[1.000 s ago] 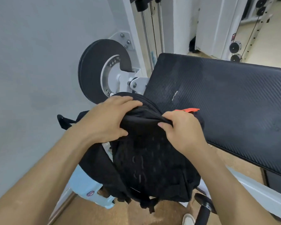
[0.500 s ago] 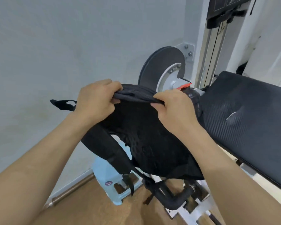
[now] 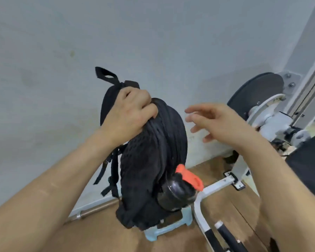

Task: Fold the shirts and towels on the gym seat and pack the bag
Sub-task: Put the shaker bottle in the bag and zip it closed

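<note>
Black backpack (image 3: 149, 160) held up by its top.
Left grip (image 3: 132, 115) clenches it; right grip (image 3: 220, 122) hangs beside, fingers spread, empty.

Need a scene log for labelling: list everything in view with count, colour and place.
backpack: one, black, held up mid-air at centre.
bottle: one, dark with orange loop, in backpack's side pocket.
stool: one, light blue, on floor under backpack.
disc: one, black, on machine at right.
machine frame: one, white, right side down to floor.
seat pad: one, black, right edge.
metal bar: one, silver, along wall base at left.
left hand: one, grips backpack's top.
right hand: one, open, in air right of backpack, touching nothing.
</note>
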